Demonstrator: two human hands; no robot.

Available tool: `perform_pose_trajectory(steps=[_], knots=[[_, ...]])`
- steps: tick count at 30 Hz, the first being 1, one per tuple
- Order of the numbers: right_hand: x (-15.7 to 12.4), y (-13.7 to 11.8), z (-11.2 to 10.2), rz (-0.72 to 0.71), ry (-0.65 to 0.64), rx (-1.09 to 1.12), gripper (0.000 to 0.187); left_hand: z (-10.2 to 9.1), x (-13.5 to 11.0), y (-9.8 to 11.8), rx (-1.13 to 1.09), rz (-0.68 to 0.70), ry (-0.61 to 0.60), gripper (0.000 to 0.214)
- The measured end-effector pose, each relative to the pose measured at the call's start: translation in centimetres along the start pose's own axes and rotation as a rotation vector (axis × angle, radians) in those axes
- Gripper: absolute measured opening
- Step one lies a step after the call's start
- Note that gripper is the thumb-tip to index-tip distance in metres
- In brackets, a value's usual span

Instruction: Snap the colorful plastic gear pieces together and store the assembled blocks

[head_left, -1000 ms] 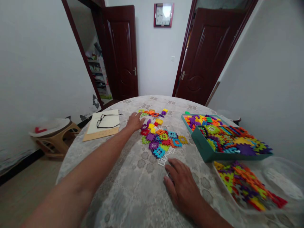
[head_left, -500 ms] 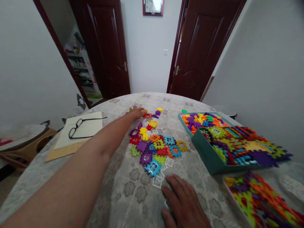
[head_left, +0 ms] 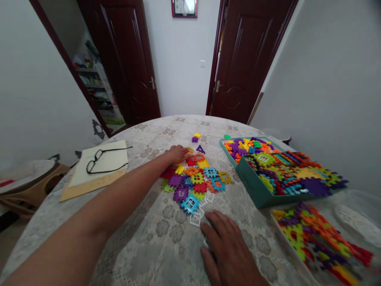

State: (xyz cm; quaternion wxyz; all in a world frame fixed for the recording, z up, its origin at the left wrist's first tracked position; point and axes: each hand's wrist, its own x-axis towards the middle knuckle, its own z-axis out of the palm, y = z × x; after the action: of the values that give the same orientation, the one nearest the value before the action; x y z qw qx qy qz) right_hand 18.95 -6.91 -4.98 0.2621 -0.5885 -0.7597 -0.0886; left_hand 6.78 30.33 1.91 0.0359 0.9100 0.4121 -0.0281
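My left hand (head_left: 177,153) reaches far across the table and lies palm down over the back of a heap of colourful plastic building pieces. Its fingers are stretched out against an orange square piece (head_left: 199,157) and yellow ones; what lies under the palm is hidden. In the heap I see a blue window-shaped piece (head_left: 190,203), a purple one (head_left: 180,194) and a red one (head_left: 200,187). My right hand (head_left: 229,248) rests on the tablecloth with fingers apart, by white lattice window pieces (head_left: 196,218). A bit of white shows between its thumb and forefinger.
On the right stand a green box (head_left: 254,190) of linking pieces, its tray (head_left: 230,156) of small pegs and a clear container (head_left: 293,248) of more pieces. Black glasses (head_left: 94,162) lie on paper at left. A purple triangle (head_left: 200,149) and a yellow-purple piece (head_left: 195,138) sit beyond the heap.
My left hand has drawn back toward me, bringing the orange piece and others against the heap. The purple triangle now lies apart. My right hand has stayed about where it was.
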Motion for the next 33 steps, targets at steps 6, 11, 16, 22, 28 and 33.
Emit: perform_pose_trajectory(steps=[6,11,16,22,28,33], knots=[[0.0,-0.2,-0.6,0.040,-0.037,0.045,0.048,1.5,-7.0,4.0,-0.079,0.027,0.063,0.059],[0.2,-0.5,-1.2,0.047,-0.016,0.105,0.044,2.1,-12.5,6.5,-0.204,0.112,0.180,0.056],[0.9,-0.5,-2.0,0.071,0.075,0.261,0.025,1.6,-16.6,8.8,-0.235,0.112,0.172,0.054],[1.6,0.0,-3.1,0.034,0.158,0.329,0.021,2.1,-21.4,9.7,-0.251,0.086,0.248,0.053],[3.7,-0.1,-3.6,0.054,0.141,0.233,0.024,5.0,-24.6,5.7,-0.288,0.009,0.501,0.049],[11.6,1.3,-2.0,0.075,0.046,0.163,0.038,6.8,-24.4,4.1,-0.379,-0.065,0.610,0.047]])
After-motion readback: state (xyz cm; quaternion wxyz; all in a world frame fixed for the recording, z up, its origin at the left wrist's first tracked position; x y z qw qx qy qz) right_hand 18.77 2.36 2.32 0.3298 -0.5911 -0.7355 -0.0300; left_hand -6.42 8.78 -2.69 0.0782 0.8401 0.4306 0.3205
